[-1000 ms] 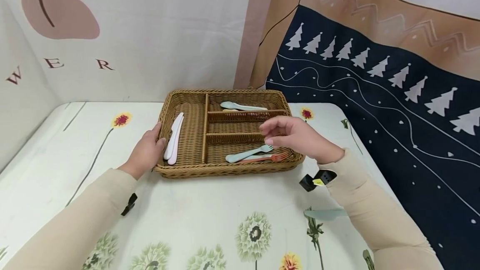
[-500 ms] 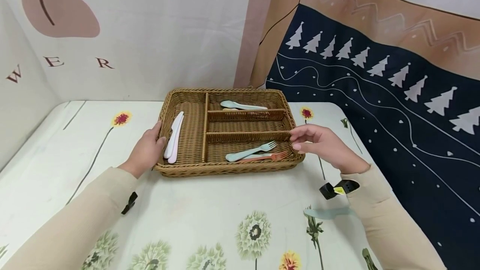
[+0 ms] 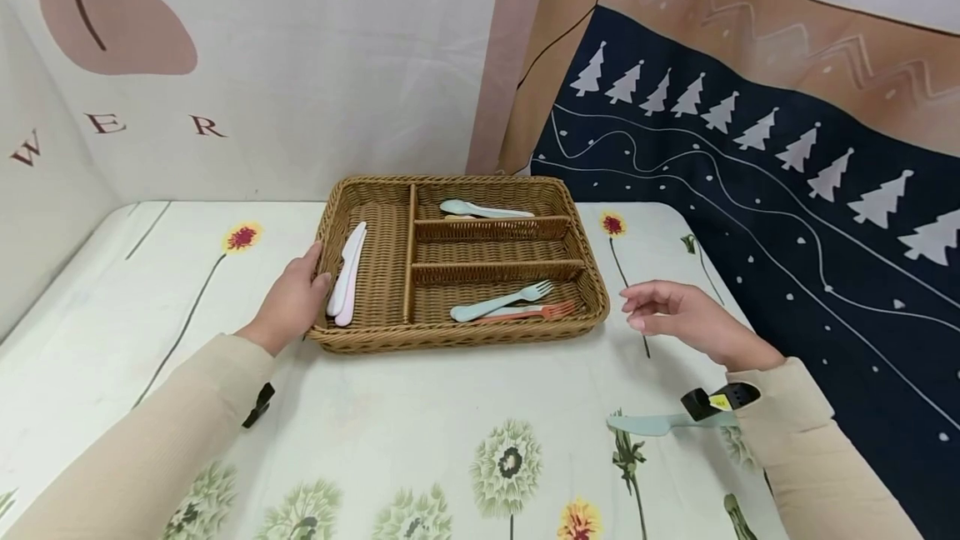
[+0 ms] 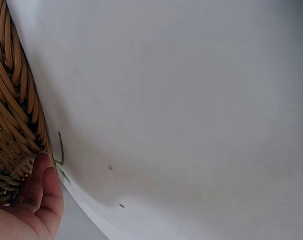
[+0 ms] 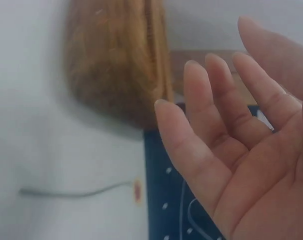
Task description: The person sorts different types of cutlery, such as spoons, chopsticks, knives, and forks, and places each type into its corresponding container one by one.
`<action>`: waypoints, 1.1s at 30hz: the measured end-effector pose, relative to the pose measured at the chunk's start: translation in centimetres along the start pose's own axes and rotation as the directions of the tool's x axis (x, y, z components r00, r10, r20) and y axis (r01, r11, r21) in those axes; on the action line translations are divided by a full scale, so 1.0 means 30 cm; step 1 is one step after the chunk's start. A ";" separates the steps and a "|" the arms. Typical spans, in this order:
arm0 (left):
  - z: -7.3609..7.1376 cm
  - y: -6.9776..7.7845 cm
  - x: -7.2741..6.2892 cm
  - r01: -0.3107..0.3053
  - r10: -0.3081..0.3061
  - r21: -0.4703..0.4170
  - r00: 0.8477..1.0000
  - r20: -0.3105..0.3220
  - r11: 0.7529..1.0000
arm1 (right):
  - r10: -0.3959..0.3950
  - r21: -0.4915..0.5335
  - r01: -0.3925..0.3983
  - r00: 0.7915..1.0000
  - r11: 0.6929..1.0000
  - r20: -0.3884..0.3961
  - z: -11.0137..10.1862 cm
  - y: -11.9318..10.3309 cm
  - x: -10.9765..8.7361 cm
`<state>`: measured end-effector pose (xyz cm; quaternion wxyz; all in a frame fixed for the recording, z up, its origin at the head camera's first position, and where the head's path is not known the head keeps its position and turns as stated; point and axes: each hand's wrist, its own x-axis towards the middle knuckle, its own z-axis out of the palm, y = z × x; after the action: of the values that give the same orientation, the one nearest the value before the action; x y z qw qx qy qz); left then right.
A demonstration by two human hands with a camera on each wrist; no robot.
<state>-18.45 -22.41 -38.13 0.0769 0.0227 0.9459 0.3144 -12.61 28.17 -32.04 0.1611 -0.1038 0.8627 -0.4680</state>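
Observation:
A brown wicker cutlery tray (image 3: 408, 340) with several compartments lies on the table. My left hand (image 3: 288, 302) holds its left side, thumb at the rim and fingers against the outer woven wall (image 4: 16, 100). To the right of the tray, my right hand (image 3: 693, 319) hangs above the table with loosely bent fingers, holding nothing; the right wrist view shows its bare palm (image 5: 261, 165). A light blue knife (image 3: 648, 424) lies on the cloth below that hand, partly hidden by the right wrist camera and sleeve.
White and pale pink knives (image 3: 348, 277) lie in the tray's left compartment. The back compartment holds a light blue spoon (image 3: 480, 209) with a yellowish piece beneath. In the front one are a light blue fork (image 3: 502, 302) and an orange fork (image 3: 536, 312). Printed curtains stand behind.
My right hand has moved from over the tray's right side, past its right rim, and out to the right, nearer me. My left hand and the tray have stayed in place.

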 end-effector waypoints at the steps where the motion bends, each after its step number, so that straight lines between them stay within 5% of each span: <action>1: 0.000 0.000 0.000 0.000 0.000 0.001 1.000 0.001 1.000 | 0.006 -0.006 -0.006 1.000 1.000 0.008 -0.002 0.011 -0.008; 19: -0.002 0.005 0.003 0.012 -0.013 0.003 1.000 0.011 1.000 | 0.119 -0.176 -0.091 0.981 0.980 0.151 -0.016 0.146 -0.102; 33: -0.001 0.001 0.004 0.011 -0.011 -0.001 1.000 0.012 1.000 | 0.135 -0.115 -0.107 0.953 0.988 0.272 -0.016 0.205 -0.157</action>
<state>-18.57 -22.41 -38.10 0.0843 0.0193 0.9454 0.3142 -8.59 33.43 -36.12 0.3038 -0.1235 0.8584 -0.3945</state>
